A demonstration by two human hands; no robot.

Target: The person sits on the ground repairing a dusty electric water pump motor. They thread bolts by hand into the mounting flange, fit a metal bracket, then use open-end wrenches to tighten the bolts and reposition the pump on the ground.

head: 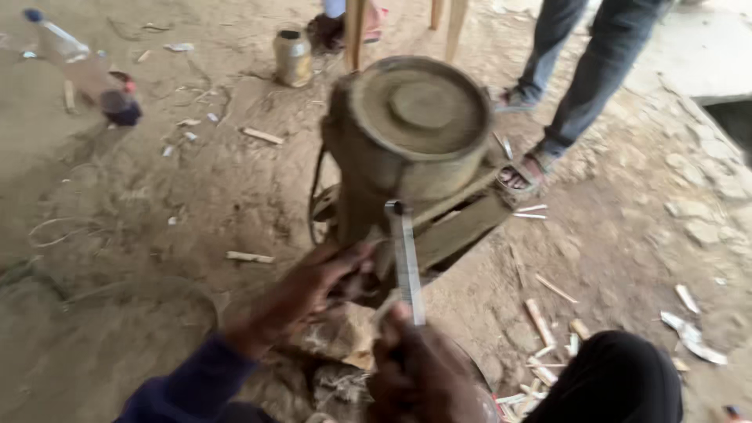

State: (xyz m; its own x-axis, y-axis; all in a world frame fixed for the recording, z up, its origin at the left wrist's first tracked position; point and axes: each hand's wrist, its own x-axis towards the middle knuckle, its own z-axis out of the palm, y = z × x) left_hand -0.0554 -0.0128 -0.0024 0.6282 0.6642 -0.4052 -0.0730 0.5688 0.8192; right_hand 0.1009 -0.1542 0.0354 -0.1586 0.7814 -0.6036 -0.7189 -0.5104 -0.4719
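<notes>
Here right hand (419,364) grips spanner (406,262) upright.

Bare dirt floor (157,204), dusty, strewn with wood scraps (540,321) and splinters. Plastic bottle (78,66) lying upper left; metal can (292,56) upright near top centre. Wooden legs (356,31) of furniture at top edge. Bystander's legs (587,70) in jeans and sandals, upper right. Concrete slab (705,55) and stony rubble (697,204) along right side. Soft daylight, faint shadows
</notes>
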